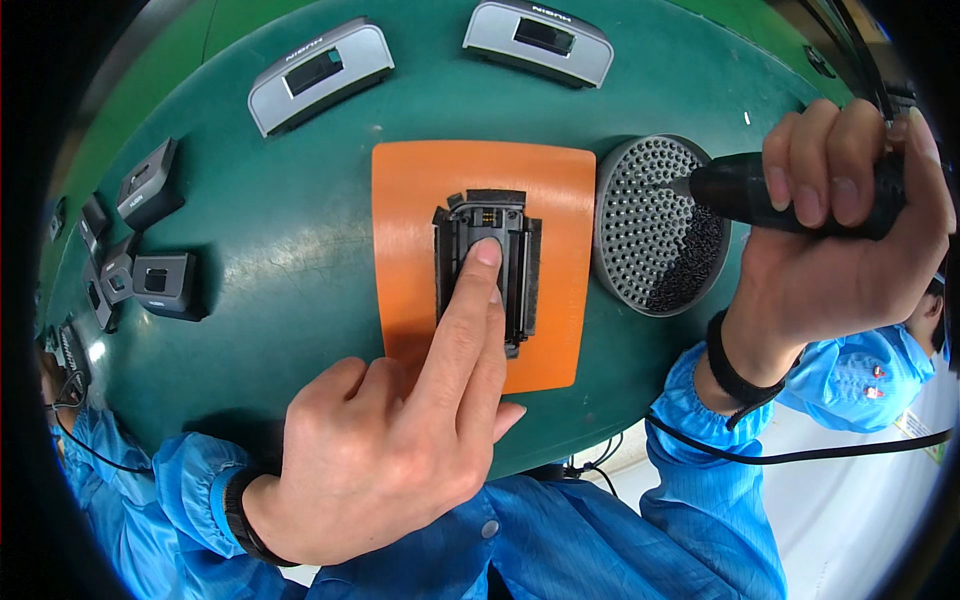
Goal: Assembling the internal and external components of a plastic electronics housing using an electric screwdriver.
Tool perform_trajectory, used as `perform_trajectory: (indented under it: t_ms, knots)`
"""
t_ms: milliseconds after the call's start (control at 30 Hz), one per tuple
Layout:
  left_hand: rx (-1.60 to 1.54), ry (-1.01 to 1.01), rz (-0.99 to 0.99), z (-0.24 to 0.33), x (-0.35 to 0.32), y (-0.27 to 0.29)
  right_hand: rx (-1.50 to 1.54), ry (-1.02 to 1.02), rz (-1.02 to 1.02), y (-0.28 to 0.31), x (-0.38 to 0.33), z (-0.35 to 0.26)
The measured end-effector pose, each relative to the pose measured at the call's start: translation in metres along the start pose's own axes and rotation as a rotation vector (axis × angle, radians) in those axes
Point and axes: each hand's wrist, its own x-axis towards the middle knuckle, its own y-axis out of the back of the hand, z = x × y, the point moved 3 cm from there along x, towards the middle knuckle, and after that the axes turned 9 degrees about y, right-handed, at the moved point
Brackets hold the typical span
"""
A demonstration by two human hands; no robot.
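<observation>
My left hand [385, 440] has its index and middle fingers stretched out, the fingertips resting on a black plastic housing [515, 270]. Small gold contacts show near the housing's far end. It lies on an orange mat [410, 190] in the middle of the green table. On the right, my right hand [840, 230] is wrapped round a black electric screwdriver [745, 187], held nearly level. Its tip points left, over a round grey screw tray [625, 220] covered in small holes. Loose black screws [695, 262] are heaped in the tray's near right part.
Two grey housings with windows [325, 75] [540, 42] stand at the far edge. Several smaller grey housings [165, 280] cluster at the left. Black cords run from both wrist straps [740, 365]. Another person in a blue cap [850, 375] is at the right, with someone else's blue sleeve [100, 450] at the left.
</observation>
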Motion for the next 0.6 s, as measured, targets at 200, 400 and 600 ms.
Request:
perform_trajectory:
  t_ms: [200,400,600]
  knots:
    - [-0.001,-0.014,-0.014,0.0,0.001,-0.001,-0.007,-0.022,-0.002,0.0,0.001,0.003]
    - [-0.002,-0.014,0.008,0.0,0.0,-0.003,-0.029,-0.056,0.0,0.0,0.003,0.004]
    - [0.032,-0.01,0.066,-0.003,-0.003,-0.006,-0.133,-0.016,0.244,-0.033,-0.001,0.008]
